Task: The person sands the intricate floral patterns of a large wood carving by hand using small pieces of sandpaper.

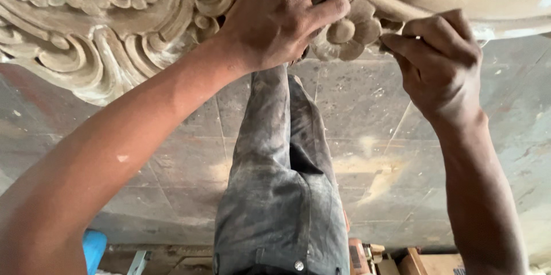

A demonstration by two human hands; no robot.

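A pale carved wooden panel (115, 17) with scrolls and flower shapes fills the top of the view. My left hand (287, 14) lies over its lower edge, fingers curled around the carving just left of a carved flower (344, 37). My right hand (439, 65) is at the flower's right side, thumb and fingers pinched on a small pale scrap (418, 37) pressed against the wood. What the scrap is made of is too small to tell. The left hand hides part of the flower.
My legs in dusty grey trousers (281, 183) stand on a grey stone tile floor (402, 137) dusted with pale powder. A blue object (93, 249) and wooden boxes (425, 263) lie along the bottom edge.
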